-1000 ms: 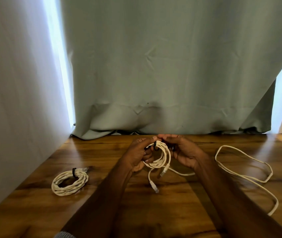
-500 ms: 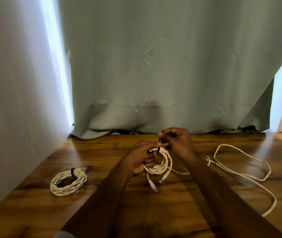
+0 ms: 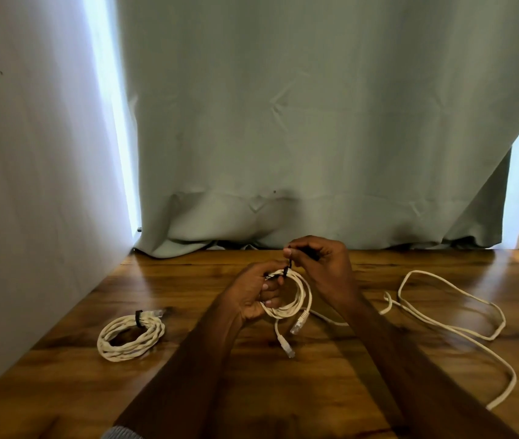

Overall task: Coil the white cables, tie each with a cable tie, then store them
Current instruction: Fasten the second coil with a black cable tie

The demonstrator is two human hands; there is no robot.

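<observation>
Nearest the camera, two bare forearms are stretched out over the wooden tabletop (image 3: 331, 391), with a bit of grey cuff (image 3: 120, 433) seen at the bottom edge. A little further out, a small coil of white cable (image 3: 296, 301) is gripped by the left hand (image 3: 252, 297), fingers curled round the loops, two plug ends dangling below it. Just above, the black cable tie (image 3: 289, 264) on that coil is pinched by the right hand (image 3: 324, 264). Off to the left, a finished coil (image 3: 130, 337) is lying flat, already banded with a black tie. Over on the right, a loose white cable (image 3: 454, 327) is sprawled in open loops. At the back, a pale green curtain (image 3: 315, 122) is draped down onto the tabletop's far edge.
</observation>
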